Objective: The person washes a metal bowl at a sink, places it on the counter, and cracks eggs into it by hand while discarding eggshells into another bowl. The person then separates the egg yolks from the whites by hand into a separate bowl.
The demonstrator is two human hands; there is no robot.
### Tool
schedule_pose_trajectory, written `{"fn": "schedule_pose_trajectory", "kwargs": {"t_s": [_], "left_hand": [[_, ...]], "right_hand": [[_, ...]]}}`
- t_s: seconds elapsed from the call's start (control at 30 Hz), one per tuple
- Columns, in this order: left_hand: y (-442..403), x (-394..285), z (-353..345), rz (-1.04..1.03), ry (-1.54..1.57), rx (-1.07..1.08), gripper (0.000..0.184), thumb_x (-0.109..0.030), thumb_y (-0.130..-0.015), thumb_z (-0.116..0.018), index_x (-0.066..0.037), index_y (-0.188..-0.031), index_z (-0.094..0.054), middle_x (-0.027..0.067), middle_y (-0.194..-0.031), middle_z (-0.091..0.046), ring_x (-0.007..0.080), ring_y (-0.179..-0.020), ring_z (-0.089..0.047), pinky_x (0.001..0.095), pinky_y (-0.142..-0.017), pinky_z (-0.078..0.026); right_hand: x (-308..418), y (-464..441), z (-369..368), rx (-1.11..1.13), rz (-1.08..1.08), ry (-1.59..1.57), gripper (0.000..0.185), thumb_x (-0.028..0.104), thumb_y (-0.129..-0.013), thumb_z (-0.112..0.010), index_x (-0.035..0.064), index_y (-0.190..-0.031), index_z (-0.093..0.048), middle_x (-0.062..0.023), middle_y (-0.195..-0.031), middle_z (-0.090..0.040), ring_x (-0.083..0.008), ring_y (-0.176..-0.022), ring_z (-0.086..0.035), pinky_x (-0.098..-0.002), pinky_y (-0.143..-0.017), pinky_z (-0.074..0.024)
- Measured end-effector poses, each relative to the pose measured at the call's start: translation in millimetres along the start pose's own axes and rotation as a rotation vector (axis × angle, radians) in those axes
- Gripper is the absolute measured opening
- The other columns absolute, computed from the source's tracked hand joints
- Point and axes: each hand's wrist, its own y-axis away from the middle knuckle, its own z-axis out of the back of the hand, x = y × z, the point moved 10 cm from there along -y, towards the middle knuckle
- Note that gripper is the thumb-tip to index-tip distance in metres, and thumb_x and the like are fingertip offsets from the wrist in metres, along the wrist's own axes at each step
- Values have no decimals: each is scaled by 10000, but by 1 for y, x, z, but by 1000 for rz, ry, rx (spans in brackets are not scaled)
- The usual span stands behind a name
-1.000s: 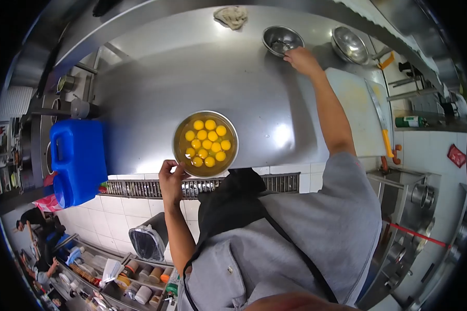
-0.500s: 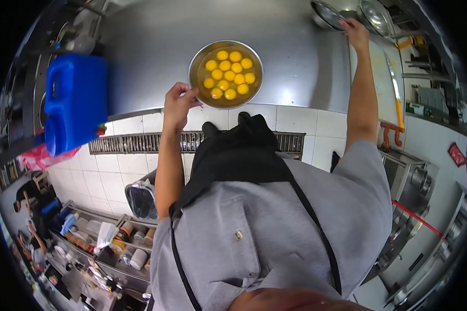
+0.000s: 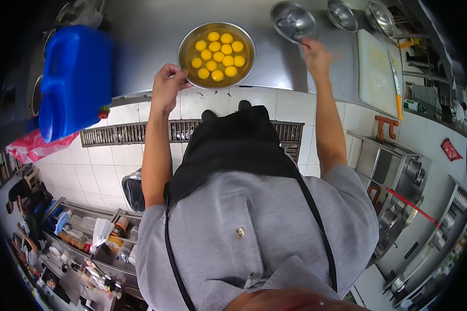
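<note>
Near the front edge of the steel counter is a wide metal bowl [image 3: 249, 54] holding clear egg white and several whole egg yolks [image 3: 218, 56]. My left hand [image 3: 169, 85] pinches the near left part of its rim between thumb and fingers. To the right, my right hand [image 3: 316, 58] is closed on the near rim of a smaller metal bowl [image 3: 295, 23]. That bowl is tipped a little, and only reflections show inside it.
Two more metal bowls, a nearer one [image 3: 342, 15] and a farther one [image 3: 380, 18], stand at the back right. A white cutting board [image 3: 378, 78] carries a yellow-handled knife [image 3: 398, 101]. A big blue jug [image 3: 80, 78] stands left. A floor drain grate [image 3: 127, 133] crosses the tiles.
My right hand has brought the smaller metal bowl leftward and nearer, away from the other bowls. My left hand stays on the egg bowl's rim. The view has shifted slightly.
</note>
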Motion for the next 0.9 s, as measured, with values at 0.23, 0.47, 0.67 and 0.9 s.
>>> {"fn": "schedule_pose_trajectory", "kwargs": {"t_s": [0.23,0.47,0.67,0.9], "left_hand": [[11,-6,22,-16,24,-65,118,-45,-916,-650,-5,-902,-540,81,-916,-562,158,-726,-635,303,-692,-616],[18,1,29,-82,69,-158,150,-129,-933,-676,-52,-917,-549,31,-891,-589,116,-786,-628,287,-745,-588],[28,-3,20,-155,96,-193,156,-132,-935,-676,-21,-948,-567,56,-910,-581,128,-768,-650,285,-717,-602],[29,0,20,-147,116,-185,164,-114,-927,-680,-1,-952,-563,72,-919,-576,141,-758,-657,288,-698,-610]], "right_hand": [[63,11,-11,174,-50,29,207,83,-849,-688,74,-1055,-699,-110,-1081,-715,-272,-897,-700,-345,-763,-562],[181,-22,-94,979,-78,-799,302,309,-978,-584,52,-1090,-696,-88,-1016,-719,-183,-881,-676,-288,-736,-534],[224,2,-155,1458,164,-428,586,530,-1015,-439,-1,-1138,-652,-59,-1059,-681,-163,-948,-621,-303,-770,-524],[235,13,-174,1478,206,-364,606,558,-1003,-447,7,-1128,-669,-82,-1028,-678,-178,-922,-621,-322,-724,-523]]}}
